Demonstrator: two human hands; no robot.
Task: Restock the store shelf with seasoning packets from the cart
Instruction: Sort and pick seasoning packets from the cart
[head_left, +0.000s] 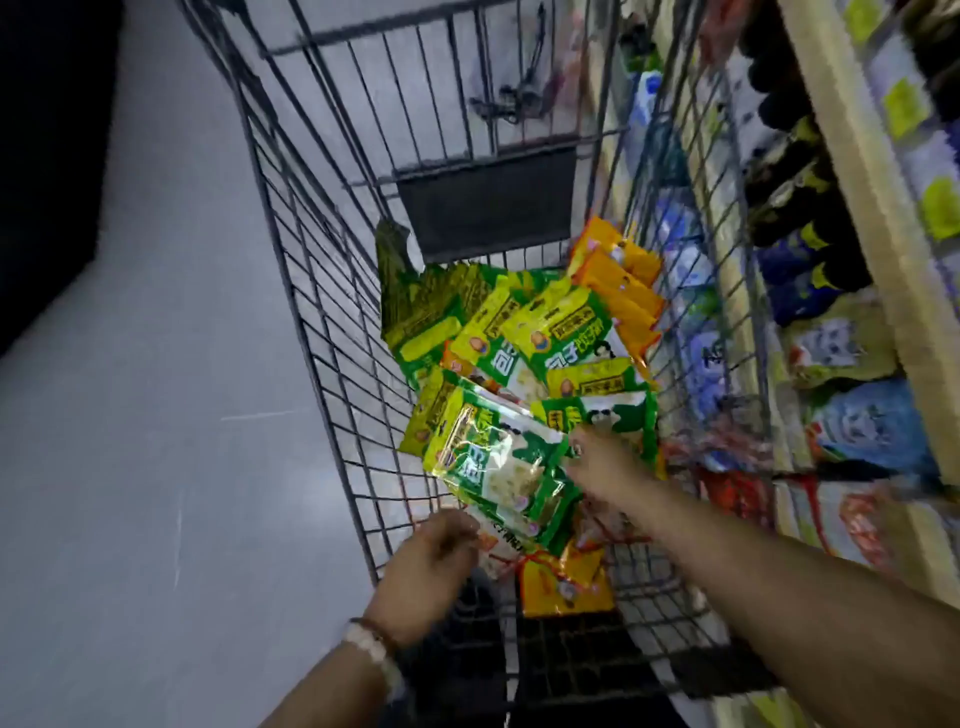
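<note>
- Floor lies bare along the frame's left, beside the wire cart.
- Left hand, lower centre, curls its fingers round a packet edge.
- Green packets fill the cart's middle, glossy and yellow-topped.
- Right hand pinches their right edge.
- Shelf crowds the right.

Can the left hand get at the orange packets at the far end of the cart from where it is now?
Probably not without leaning in. The left hand sits at the cart's near end, and the orange packets lie at the far end against the right wall, beyond the heap of green packets. Nothing covers them.
</note>
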